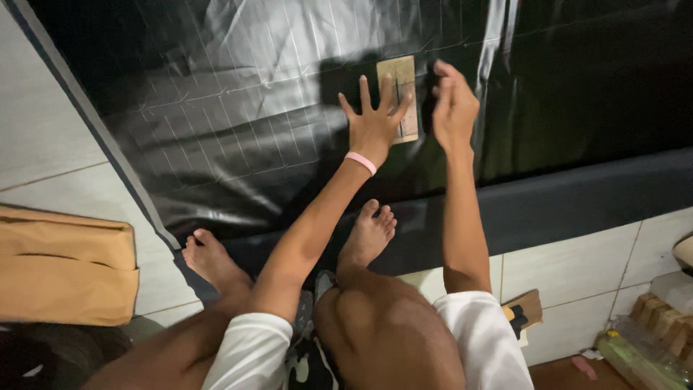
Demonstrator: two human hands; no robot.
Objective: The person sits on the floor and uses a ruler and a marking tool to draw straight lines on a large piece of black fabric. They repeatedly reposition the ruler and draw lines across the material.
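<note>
- Here, the left hand [373, 124] lies flat with fingers spread wide, pressing on the lower part of a small rectangular cardboard template [401, 90]; a pink wristband [360, 162] circles that wrist.
- The template rests on a glossy black sheet of material [238, 123] spread over the floor, marked with a grid of thin pale lines.
- The right hand [453, 108] hovers just beside the template's right edge, fingers curled together; it may pinch a marking tool, but the dim view does not show one.
- Both bare feet [364, 235] rest at the sheet's near edge.
- A tan folded fabric bundle [68, 263] lies well apart on the pale floor tiles [43, 137] to the left.
</note>
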